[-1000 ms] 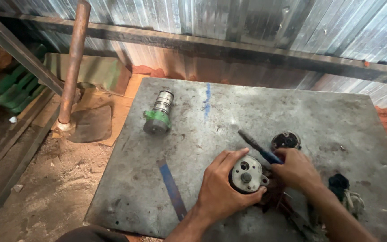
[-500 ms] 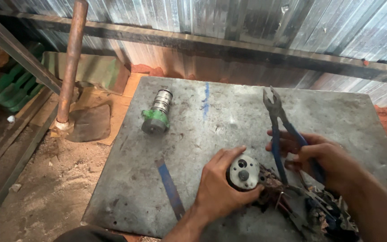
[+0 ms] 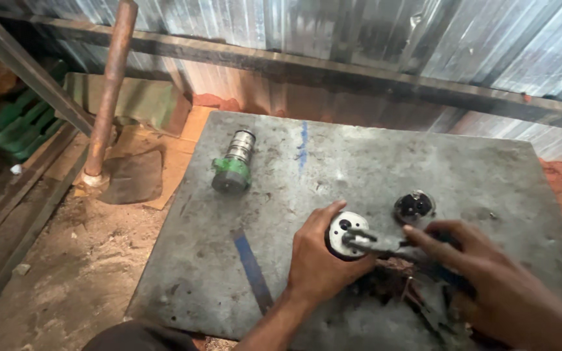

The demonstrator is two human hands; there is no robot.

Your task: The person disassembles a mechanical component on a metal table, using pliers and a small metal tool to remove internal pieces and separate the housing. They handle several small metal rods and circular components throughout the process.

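Left hand [image 3: 317, 263] clamped around round part [image 3: 346, 235] near slab's [image 3: 359, 169] front edge. Right hand [image 3: 482, 279] pinching pliers [image 3: 375, 244], tips at part's face. Gripping stage, apparently; next needs firm pull. Green cylinder [image 3: 232, 162] well behind.

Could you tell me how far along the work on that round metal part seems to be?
Apparently done: a green-ended cylinder and a dark round cap lie apart on the grey slab. In hand: the left hand grips the round metal part while the right hand sets pliers on its face. Left: the tangled wiring below remains attached.
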